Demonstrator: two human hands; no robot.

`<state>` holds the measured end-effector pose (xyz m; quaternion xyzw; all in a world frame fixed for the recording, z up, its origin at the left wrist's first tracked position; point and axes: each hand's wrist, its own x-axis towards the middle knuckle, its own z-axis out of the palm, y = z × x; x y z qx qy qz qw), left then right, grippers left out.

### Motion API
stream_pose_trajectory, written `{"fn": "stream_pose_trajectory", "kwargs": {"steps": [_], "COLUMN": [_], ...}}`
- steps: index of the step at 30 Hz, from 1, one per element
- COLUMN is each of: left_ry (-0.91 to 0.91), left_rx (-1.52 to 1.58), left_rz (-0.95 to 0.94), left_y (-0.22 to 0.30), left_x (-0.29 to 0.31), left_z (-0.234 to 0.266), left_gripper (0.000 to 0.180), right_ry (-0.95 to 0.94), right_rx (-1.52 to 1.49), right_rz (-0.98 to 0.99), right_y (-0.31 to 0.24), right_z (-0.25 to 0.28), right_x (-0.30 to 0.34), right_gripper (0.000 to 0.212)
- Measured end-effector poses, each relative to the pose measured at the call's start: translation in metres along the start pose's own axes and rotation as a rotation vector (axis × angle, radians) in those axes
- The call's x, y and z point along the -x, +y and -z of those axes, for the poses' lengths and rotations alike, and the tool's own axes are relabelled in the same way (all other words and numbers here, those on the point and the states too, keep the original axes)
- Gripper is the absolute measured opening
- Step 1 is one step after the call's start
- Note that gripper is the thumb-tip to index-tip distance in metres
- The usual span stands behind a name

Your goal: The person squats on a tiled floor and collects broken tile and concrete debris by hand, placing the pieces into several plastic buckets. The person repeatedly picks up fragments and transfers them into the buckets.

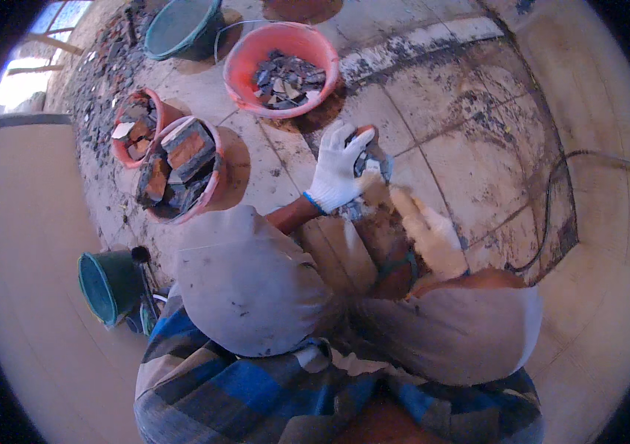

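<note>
My left hand (pixel 335 172), in a white knitted glove with a blue cuff, curls around a chunk of rubble (pixel 375 164) with grey, pale and reddish parts. Its fingers partly cover the chunk, which is close to the tiled floor. Just to the right is my right hand (pixel 433 235), also gloved in white and dirty tan at the fingers. Motion smears it, so its grip does not show. Small crumbled bits (pixel 353 210) lie under my left wrist.
A red basin (pixel 235 78) holding broken pieces stands ahead. Two red buckets (pixel 219 166) (pixel 117 148) of brick rubble are at left, with green buckets (pixel 153 37) (pixel 87 288) beyond and nearer. A dark cable (pixel 549 200) curves across the right floor. Rubble (pixel 100 96) lies far left.
</note>
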<state>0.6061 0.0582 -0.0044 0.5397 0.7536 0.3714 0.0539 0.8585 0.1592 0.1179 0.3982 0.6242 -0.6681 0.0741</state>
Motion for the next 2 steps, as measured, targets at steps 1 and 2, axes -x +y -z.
{"fn": "stream_pose_trajectory", "kwargs": {"steps": [1, 2], "left_ry": [0.040, 0.110], "left_rx": [-0.054, -0.009], "left_rz": [-0.018, -0.049], "left_y": [0.004, 0.006], "left_x": [-0.015, -0.031], "left_z": [0.012, 0.025], "left_gripper": [0.075, 0.072], "right_ry": [0.063, 0.084], "right_rx": [0.074, 0.100], "right_rz": [0.009, 0.108], "right_y": [-0.009, -0.016], "right_z": [0.003, 0.006], "right_x": [-0.006, -0.014], "right_gripper": [0.054, 0.057]}}
